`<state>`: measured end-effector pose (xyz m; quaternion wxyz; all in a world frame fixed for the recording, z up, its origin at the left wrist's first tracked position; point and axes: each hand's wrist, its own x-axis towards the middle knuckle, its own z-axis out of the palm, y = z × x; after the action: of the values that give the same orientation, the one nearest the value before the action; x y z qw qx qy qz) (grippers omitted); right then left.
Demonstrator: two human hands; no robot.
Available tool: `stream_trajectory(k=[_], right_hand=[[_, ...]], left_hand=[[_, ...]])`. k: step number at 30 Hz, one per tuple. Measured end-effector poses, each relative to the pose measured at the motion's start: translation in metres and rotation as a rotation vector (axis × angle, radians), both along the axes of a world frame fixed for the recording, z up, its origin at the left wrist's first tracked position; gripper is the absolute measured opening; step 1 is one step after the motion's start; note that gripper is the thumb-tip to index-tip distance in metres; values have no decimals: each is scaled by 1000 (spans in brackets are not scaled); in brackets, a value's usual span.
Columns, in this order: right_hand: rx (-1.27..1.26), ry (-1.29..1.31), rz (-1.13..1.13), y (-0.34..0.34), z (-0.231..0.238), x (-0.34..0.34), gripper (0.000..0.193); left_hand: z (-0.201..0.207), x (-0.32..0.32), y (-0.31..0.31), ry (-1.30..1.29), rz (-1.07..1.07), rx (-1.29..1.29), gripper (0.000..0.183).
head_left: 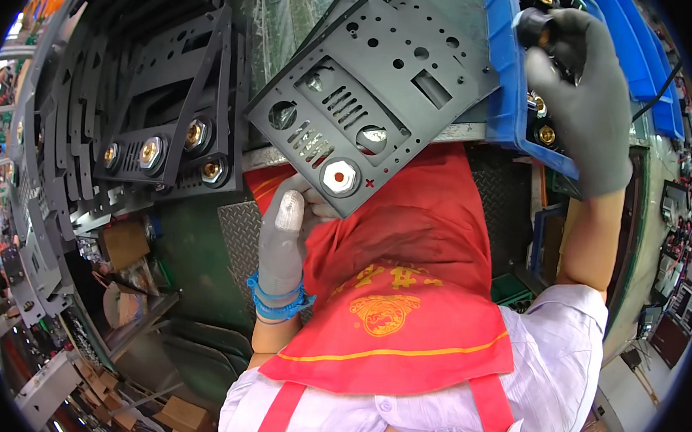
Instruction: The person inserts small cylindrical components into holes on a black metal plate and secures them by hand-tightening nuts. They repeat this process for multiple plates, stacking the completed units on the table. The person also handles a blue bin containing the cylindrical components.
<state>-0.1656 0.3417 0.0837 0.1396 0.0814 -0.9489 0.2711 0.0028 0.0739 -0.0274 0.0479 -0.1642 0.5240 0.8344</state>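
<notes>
Metal panel [382, 82]: located far and right of the left hand [286, 228], long axis running near-left to far-right. This hand is nearer; its fingers curl beneath the near edge, grip not determinable. The right hand [587, 100], half closed over the blue bin [506, 87], holds one black round part [534, 28]. Count: one top panel, at least one lower panel [336, 16], one mounted hex nut [340, 178].
</notes>
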Motion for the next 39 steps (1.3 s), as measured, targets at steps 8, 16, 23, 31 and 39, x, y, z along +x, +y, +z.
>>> stream_trajectory(k=[8,16,23,31,39], right_hand=[[-557,-375,859,-77,-21,49,56],[-789,-515,848,-85,-35,57,52],[-497,-165,919,-97,-33,70,44],[-487,-93,1416,-105,-29,70,31],[-430,147,923,-105,-33,26,22]], left_hand=[[46,-2,7,877,134,-1382,37],[38,-9,5,621,212,-851,36],[34,6,13,322,167,40,39],[10,21,3,57,81,605,25],[18,24,-9,306,42,811,40]])
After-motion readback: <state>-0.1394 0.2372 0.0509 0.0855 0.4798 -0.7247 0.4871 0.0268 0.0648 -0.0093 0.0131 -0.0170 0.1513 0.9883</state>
